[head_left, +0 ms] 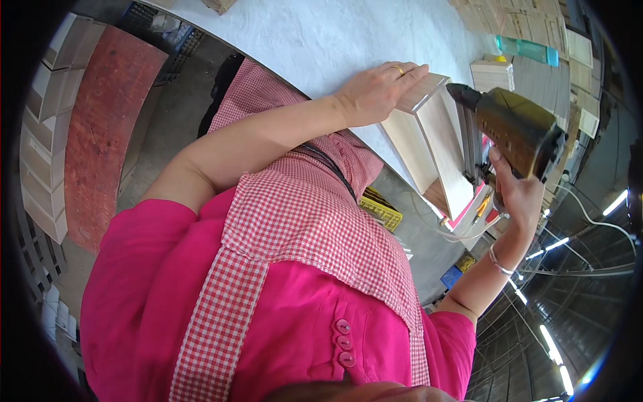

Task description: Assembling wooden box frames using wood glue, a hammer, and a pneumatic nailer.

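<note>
An open wooden box frame [445,137] of pale boards lies on the white-topped table [301,40]. At its left end my left hand [378,92] lies over the end board, fingers together and gripping its edge; the thumb is hidden. My right hand [519,191] is wrapped round the handle of a dark brown nail gun [516,124]. Its nose [462,96] is just beside the box's upper right corner; I cannot tell whether they touch.
Stacked wooden boards [536,84] and a teal bottle [529,50] stand at the far right. An air hose [469,236] hangs near the gun. On the left, wooden boxes [43,161] line a red board [110,127]. A yellow crate [380,209] sits below the table.
</note>
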